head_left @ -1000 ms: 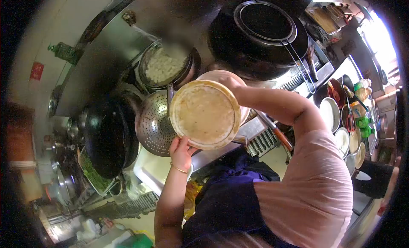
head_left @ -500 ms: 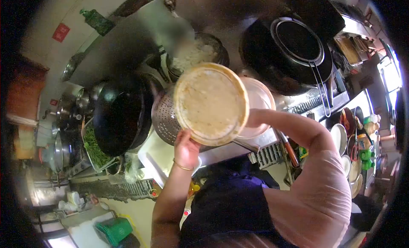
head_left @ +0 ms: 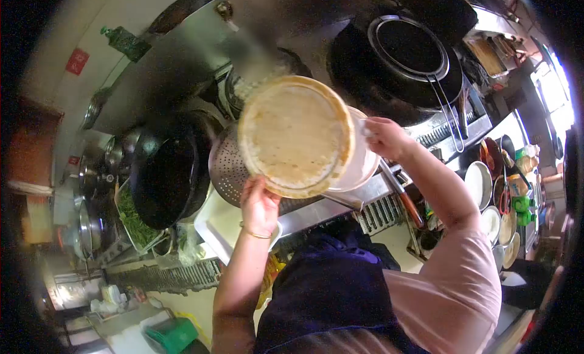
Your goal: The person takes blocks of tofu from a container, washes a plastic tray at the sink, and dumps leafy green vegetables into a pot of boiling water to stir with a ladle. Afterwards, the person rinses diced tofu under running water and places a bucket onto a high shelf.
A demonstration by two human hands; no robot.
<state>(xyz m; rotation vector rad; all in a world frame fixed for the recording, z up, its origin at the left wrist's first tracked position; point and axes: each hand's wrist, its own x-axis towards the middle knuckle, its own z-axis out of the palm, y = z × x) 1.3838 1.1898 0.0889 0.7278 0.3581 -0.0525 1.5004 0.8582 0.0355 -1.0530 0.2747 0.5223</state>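
A round, cream-coloured container (head_left: 295,138) with brown stains is tilted so its underside faces me. My left hand (head_left: 260,208) grips its lower edge, thumb and fingers around the rim. On the right, my right hand (head_left: 386,138) is closed at the edge of a whitish plastic tub (head_left: 362,171), partly hidden behind the round container; a small white piece shows at the fingertips. I cannot tell whether the two are one vessel. Behind the container, pale lumpy food (head_left: 252,86) lies in a dark wok (head_left: 292,62), blurred by steam.
A perforated metal colander (head_left: 228,168) stands left of the container, above a white tray (head_left: 210,223). A big black wok (head_left: 167,171) is farther left, beside a tray of greens (head_left: 134,214). At upper right, a round strainer (head_left: 447,98) rests over another wok (head_left: 359,68).
My right hand has come up and out from behind the round container to the tub's upper right edge. The container has shifted slightly left and up, covering more of the pale food.
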